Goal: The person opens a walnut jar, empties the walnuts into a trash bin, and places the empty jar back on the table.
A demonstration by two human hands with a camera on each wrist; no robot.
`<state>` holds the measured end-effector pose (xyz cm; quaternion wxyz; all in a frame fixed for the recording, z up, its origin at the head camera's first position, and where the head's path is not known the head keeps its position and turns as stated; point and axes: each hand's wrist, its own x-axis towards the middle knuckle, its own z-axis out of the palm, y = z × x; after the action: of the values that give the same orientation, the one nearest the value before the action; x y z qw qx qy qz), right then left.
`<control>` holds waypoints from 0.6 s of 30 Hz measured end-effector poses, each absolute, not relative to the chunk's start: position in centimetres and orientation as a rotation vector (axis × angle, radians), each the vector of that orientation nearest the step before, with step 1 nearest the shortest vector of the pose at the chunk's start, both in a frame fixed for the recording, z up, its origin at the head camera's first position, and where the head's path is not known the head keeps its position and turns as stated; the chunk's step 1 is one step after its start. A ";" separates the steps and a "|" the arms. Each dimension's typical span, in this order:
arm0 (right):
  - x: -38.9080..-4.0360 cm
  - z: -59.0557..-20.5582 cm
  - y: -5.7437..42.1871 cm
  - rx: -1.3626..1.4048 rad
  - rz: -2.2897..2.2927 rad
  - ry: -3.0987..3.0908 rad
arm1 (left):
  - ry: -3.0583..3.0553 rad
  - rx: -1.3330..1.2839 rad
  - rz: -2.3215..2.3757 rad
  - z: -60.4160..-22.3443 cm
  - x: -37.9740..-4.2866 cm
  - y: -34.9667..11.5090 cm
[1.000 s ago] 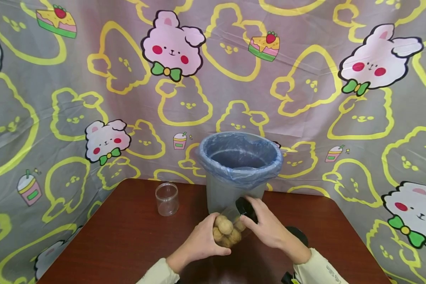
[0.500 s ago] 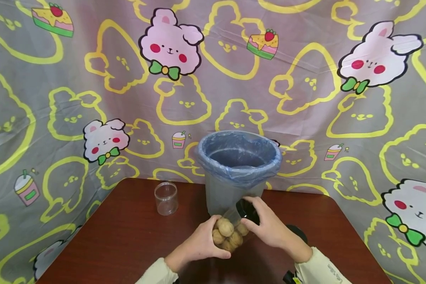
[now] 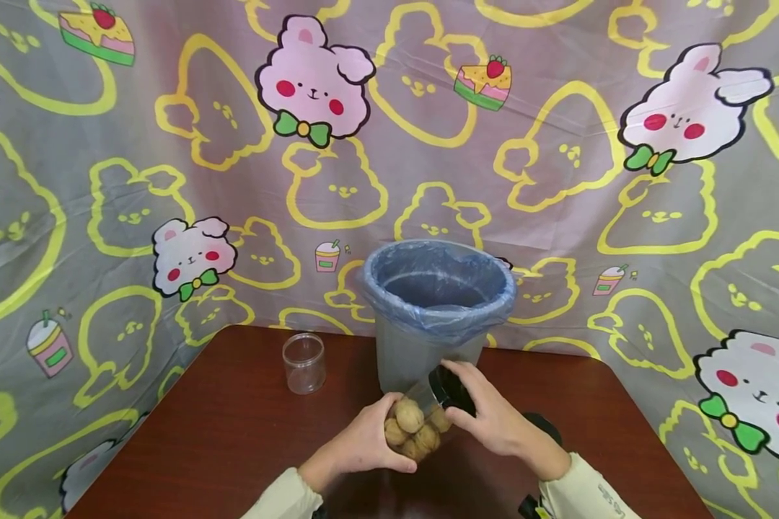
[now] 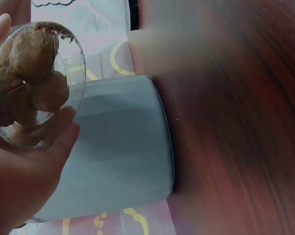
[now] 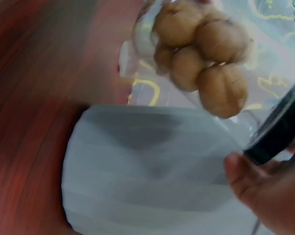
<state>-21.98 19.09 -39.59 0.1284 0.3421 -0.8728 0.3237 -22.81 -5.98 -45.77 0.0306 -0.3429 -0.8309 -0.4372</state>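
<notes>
A clear jar (image 3: 420,393) of walnuts (image 3: 426,438) is tilted above the table, its black lid (image 3: 453,391) pointing up and to the right. My left hand (image 3: 368,437) grips the jar near its base, thumb below and fingers over the far side. With curled fingers my right hand (image 3: 493,411) holds the lid. The lid is on the jar's mouth. In the left wrist view the round bottom of the jar shows walnuts (image 4: 37,54) pressed against it. From the right wrist, several walnuts (image 5: 223,90) appear through the wall, below the lid (image 5: 277,129).
A grey bin (image 3: 402,353) with a blue bag liner (image 3: 441,321) stands behind the hands. An open clear container (image 3: 305,367) stands at the left on the brown table (image 3: 234,432). Something black and round (image 3: 544,427) lies partly hidden behind the right wrist. Patterned cloth hangs behind.
Both hands stay on the jar and lid. The jar has shifted and turned slightly, and the walnuts inside have moved a little. The bin and the clear container have stayed put.
</notes>
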 end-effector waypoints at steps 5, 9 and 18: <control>-21.8 -39.3 18.7 0.826 1.041 -2.669 | -2.543 -0.989 -1.230 -45.6 -22.5 -6.0; -21.8 -39.3 18.4 0.747 1.071 -2.724 | -2.552 -0.963 -1.211 -45.6 -22.3 -6.1; -21.9 -39.3 18.5 0.891 1.030 -2.619 | -2.572 -1.054 -1.328 -45.3 -22.4 -6.8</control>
<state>-21.85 18.47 -39.33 0.0947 0.3005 -0.8833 0.3472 -22.38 -6.77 -45.26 0.0302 -0.3421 -0.8345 -0.4310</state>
